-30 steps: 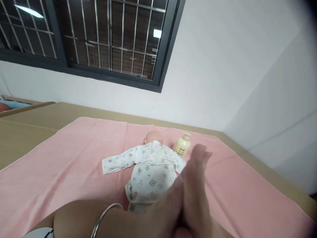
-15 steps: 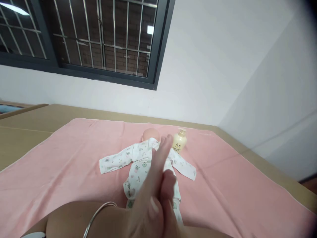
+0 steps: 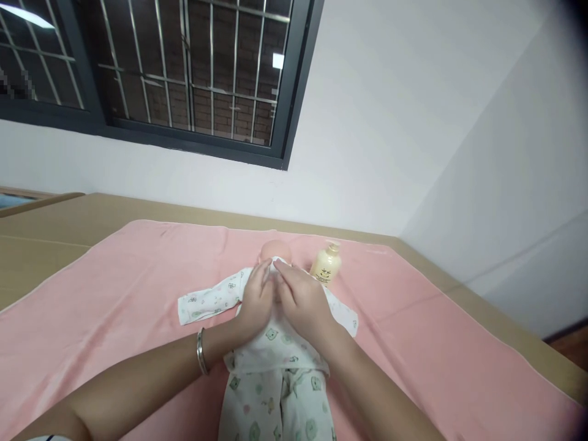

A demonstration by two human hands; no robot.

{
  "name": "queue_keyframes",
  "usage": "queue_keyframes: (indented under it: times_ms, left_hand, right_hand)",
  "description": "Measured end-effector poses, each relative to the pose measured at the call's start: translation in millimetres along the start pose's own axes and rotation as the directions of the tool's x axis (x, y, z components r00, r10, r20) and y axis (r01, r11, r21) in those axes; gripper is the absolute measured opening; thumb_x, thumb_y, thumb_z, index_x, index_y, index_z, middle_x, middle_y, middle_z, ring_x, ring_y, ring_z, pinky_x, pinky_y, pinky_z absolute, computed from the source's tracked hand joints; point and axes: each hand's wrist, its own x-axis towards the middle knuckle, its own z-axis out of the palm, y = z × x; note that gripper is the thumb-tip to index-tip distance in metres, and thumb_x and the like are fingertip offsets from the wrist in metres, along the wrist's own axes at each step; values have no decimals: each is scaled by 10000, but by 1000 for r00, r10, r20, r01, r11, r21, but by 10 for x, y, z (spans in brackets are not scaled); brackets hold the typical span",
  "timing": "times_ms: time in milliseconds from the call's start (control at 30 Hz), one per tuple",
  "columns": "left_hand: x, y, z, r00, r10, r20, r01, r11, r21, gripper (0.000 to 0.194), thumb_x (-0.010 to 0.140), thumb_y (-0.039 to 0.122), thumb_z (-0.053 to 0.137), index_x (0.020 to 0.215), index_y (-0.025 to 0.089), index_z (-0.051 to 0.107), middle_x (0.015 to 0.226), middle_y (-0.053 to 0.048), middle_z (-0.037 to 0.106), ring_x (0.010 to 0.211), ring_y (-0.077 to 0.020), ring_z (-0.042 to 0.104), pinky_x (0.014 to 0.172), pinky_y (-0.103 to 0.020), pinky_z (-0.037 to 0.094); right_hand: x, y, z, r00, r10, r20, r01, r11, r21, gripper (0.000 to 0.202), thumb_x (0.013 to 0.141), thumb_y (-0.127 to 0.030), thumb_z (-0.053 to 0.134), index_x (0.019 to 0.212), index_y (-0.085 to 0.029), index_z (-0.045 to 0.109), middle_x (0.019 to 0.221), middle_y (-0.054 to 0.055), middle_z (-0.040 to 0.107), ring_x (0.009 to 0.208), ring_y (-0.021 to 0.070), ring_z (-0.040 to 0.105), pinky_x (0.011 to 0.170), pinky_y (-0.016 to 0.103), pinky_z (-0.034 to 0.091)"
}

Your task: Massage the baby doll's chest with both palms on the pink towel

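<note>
A baby doll [image 3: 275, 355] in a white printed top and trousers lies on a pink blanket [image 3: 151, 275], its bald head [image 3: 276, 250] toward the wall and its sleeves spread to the sides. My left hand [image 3: 258, 300] rests on the left of the doll's upper body, fingers stretched out toward the neck. My right hand [image 3: 303, 300] lies opposite, also with fingers extended, and the two hands meet near the collar. Neither hand holds anything. Part of the chest and the doll's face are hidden. A silver bracelet [image 3: 201, 351] is on my left wrist.
A pale yellow pump bottle [image 3: 326, 264] stands just right of the doll's head, close to my right hand. The blanket covers a tan surface [image 3: 55, 226] that runs to the white wall [image 3: 367, 122]. Above it is a barred window [image 3: 193, 73] with a dark frame.
My hands were pressed palm to palm in front of the camera. They have parted, moved forward and down, and now lie on the doll's upper body.
</note>
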Motion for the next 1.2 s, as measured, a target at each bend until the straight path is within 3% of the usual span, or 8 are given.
queue_keyframes:
  times_ms: [100,267,400,467,667,767,900,1200]
  left_hand:
    - [86,-209,-49,996,42,-75,-35,995,90,334,912,197,394,1171,202,605,1241,-88,635,1206,-227,562,1101,-439,402]
    - [69,-363,-53,995,76,-67,-60,973,223,397,896,156,379,1225,210,595,1279,-86,625,1223,-233,554,1105,-455,401]
    - [58,-385,-62,994,108,-19,-97,947,307,428,912,174,380,1306,206,544,1365,-91,568,1298,-241,494,1144,-468,351]
    - [62,-390,-82,994,110,13,-107,933,343,421,922,188,373,1307,191,540,1358,-103,569,1290,-247,498,1136,-472,358]
    - [65,-410,-121,992,122,35,-126,914,385,406,913,206,397,1293,193,540,1332,-110,578,1260,-259,515,1113,-476,377]
    - [54,-409,-106,992,124,2,-113,905,411,407,904,205,412,1291,192,534,1314,-114,581,1256,-273,515,1107,-489,379]
    - [55,-405,-87,991,133,5,-122,893,434,400,893,207,432,1279,197,536,1290,-115,591,1242,-289,521,1099,-512,382]
    - [96,-553,-93,985,164,60,-171,850,498,421,883,210,440,1290,169,537,1364,-137,551,1302,-300,472,1137,-518,342]
  right_hand:
    - [0,192,252,984,59,168,-56,998,-21,435,901,-114,366,1234,-169,642,1248,101,668,1167,222,613,1019,396,478]
    - [6,445,470,975,25,222,-23,1000,-13,439,956,-196,365,1347,-174,564,1410,76,556,1389,197,414,1194,420,253]
    - [29,504,445,926,294,237,-254,950,-183,576,984,-424,380,1437,-74,444,1520,175,391,1431,289,337,1167,463,283]
    - [-21,419,438,903,373,213,-305,906,-293,627,985,-436,375,1440,-6,414,1501,237,390,1417,333,350,1158,481,285]
    - [-132,242,438,945,132,298,-47,959,-278,498,964,-225,368,1402,-11,468,1482,224,427,1429,301,335,1194,454,211]
    - [-48,410,425,926,205,316,-146,969,-201,510,1006,-326,307,1435,-87,443,1522,153,398,1441,263,317,1190,449,223]
    - [23,608,455,899,332,284,-284,938,-200,618,997,-470,332,1475,-79,370,1554,181,328,1460,279,269,1189,452,203]
    - [-13,571,499,919,311,244,-257,939,-229,582,996,-425,333,1455,-74,393,1524,180,384,1437,275,307,1183,440,195]
